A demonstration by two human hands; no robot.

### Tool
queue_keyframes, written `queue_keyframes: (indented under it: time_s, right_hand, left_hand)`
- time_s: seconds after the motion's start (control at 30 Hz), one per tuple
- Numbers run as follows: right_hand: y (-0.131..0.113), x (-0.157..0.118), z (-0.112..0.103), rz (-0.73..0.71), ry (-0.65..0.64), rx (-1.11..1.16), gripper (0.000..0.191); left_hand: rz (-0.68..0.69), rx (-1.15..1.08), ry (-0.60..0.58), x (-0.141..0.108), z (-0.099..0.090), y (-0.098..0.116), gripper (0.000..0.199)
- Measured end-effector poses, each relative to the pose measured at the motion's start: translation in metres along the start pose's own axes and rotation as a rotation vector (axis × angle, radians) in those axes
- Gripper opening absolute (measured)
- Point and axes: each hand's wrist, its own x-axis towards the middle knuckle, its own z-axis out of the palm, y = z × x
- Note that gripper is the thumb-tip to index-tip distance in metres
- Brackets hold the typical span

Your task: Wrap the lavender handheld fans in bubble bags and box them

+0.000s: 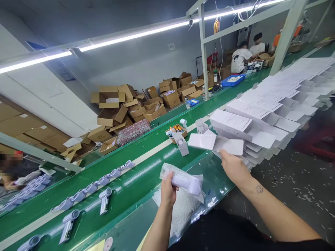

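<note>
A bubble-wrapped lavender device (192,184) is held by my left hand (169,190), fingers closed round its left end. My right hand (232,167) grips the near edge of an open white box (229,144), whose flap points left. Below the wrapped device lies a pile of bubble wrap bags (183,212) on the bench. Just beyond the box in my right hand are stacked white boxes (230,120) with open flaps. A small upright white carton (181,143) stands at the belt's near side, left of that box.
Lavender handheld devices (104,200) lie along the green conveyor (141,184). A small cardboard tray (184,133) holds orange and white parts. Open brown cartons (108,97) are piled behind the belt. People sit at the far right, and another person's hands show at far left.
</note>
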Motion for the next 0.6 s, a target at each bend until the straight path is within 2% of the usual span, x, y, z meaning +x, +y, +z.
queue_keyframes:
  time_s: [0.1,0.17,0.27,0.33,0.47,0.53,0.6]
  right_hand:
    - [-0.003,0.006,0.0,-0.222,-0.144,-0.212,0.038]
    - [-0.003,0.009,0.01,-0.352,-0.27,-0.265,0.044]
    - [-0.003,0.001,0.041,-0.503,-0.428,-0.275,0.05]
    - [-0.003,-0.009,0.066,-0.572,-0.519,-0.257,0.05]
    - [0.001,-0.021,0.096,-0.605,-0.6,-0.182,0.043]
    - [0.004,-0.017,0.1,-0.613,-0.611,-0.147,0.041]
    - [0.007,-0.011,0.102,-0.613,-0.632,-0.086,0.042]
  left_hand:
    - [-0.007,-0.162,0.03,0.013,-0.002,0.007,0.03]
    - [-0.023,-0.267,0.038,0.019,0.004,0.013,0.023]
    - [-0.054,-0.369,0.128,0.028,0.015,0.014,0.015]
    - [-0.082,-0.363,0.197,0.032,0.023,0.008,0.015]
    - [-0.085,-0.175,0.209,0.035,0.033,-0.01,0.027]
    - [-0.027,0.0,0.175,0.032,0.035,-0.01,0.034]
    - [0.09,0.263,0.153,0.029,0.038,-0.001,0.036]
